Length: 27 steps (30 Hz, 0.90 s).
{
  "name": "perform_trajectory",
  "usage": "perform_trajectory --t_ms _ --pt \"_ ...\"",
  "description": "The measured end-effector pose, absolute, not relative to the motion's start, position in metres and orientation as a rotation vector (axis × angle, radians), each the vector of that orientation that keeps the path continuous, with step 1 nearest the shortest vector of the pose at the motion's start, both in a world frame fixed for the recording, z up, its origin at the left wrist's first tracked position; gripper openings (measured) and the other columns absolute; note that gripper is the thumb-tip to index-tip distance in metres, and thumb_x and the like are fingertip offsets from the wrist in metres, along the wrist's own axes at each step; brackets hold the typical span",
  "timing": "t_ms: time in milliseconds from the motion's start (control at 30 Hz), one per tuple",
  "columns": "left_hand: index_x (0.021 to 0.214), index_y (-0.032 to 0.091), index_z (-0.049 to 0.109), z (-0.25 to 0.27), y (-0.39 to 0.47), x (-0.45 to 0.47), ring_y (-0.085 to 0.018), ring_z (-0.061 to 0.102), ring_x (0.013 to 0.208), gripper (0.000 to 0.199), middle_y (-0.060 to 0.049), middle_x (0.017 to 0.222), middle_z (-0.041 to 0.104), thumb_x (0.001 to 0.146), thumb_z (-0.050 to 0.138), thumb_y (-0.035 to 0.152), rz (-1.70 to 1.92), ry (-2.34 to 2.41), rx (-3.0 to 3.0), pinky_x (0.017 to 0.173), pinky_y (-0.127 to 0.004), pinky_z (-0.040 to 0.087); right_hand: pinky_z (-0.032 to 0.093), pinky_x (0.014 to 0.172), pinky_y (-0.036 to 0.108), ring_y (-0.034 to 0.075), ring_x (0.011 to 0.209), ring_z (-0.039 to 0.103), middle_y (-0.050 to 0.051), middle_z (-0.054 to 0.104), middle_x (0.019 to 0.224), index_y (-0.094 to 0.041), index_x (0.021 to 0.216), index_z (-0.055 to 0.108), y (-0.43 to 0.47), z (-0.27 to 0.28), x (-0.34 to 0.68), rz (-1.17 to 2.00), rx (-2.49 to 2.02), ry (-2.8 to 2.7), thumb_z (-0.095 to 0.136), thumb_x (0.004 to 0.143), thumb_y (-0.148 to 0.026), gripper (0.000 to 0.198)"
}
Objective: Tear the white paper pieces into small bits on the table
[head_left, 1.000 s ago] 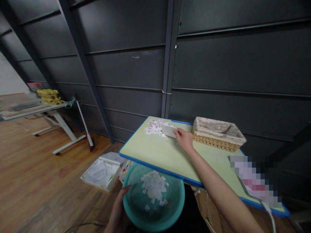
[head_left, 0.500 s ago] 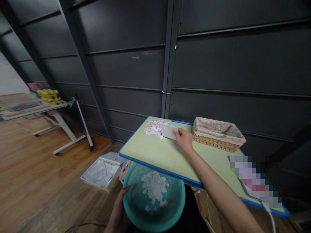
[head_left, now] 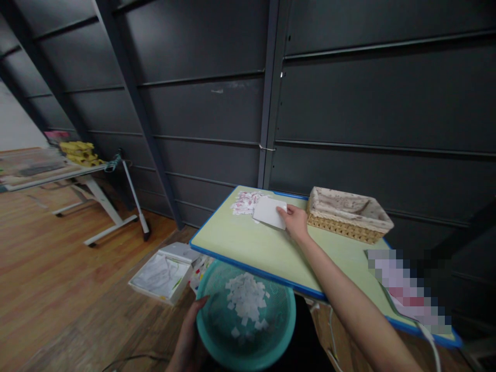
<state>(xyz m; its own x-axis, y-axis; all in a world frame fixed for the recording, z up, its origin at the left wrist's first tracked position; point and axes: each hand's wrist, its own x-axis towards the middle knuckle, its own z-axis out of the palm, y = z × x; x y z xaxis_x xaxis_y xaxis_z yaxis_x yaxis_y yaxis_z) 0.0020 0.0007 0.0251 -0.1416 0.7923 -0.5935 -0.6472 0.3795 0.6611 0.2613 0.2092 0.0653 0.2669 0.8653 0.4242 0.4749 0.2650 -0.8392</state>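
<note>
My right hand (head_left: pixel 295 221) is closed on the near right edge of a flat white card (head_left: pixel 270 212), held tilted over the yellow-green tabletop (head_left: pixel 232 237). Just left of the card lies a pile of small paper pieces (head_left: pixel 245 202), white with pinkish-red marks, partly covered by it. Below the table's front edge, my left hand (head_left: pixel 194 315) grips the left rim of a teal plastic basin (head_left: pixel 279 341), thumb over the rim. Small white paper squares (head_left: pixel 246 297) are heaped inside the basin.
A cloth-lined wicker basket (head_left: pixel 344 227) stands at the table's back right. A pixelated flat item (head_left: pixel 406 294) with a white cable lies at the right end. An open white box (head_left: pixel 163 276) sits on the floor at left. Dark panelled wall (head_left: pixel 201 108) rises behind.
The white card in my right hand has tipped so that more of its face shows, over the right edge of the pile. My left hand and the basin have stayed put.
</note>
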Motion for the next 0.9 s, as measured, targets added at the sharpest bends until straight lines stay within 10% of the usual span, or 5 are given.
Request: perform_trajectory --t_ms 400,900 --pt "0.068 0.018 0.064 0.028 0.001 0.002 -0.024 0.072 0.056 0.008 -0.002 0.052 0.074 0.075 0.062 0.02 1.251 1.169 0.181 0.079 -0.044 0.057 0.049 0.06 0.032 0.028 0.079 0.069 0.016 0.073 0.094 -0.008 0.096 0.072 0.21 0.063 0.258 0.568 -1.319 -1.293 0.061 0.071 -0.048 0.048" --pt "0.075 0.017 0.062 0.018 0.002 -0.001 -0.026 0.073 0.066 0.005 -0.004 0.055 0.074 0.077 0.062 0.022 1.236 1.159 0.206 0.08 -0.045 0.057 0.049 0.059 0.032 0.028 0.077 0.068 0.016 0.074 0.091 -0.007 0.096 0.072 0.217 0.056 0.263 0.635 -1.305 -1.266 0.063 0.068 -0.049 0.051"
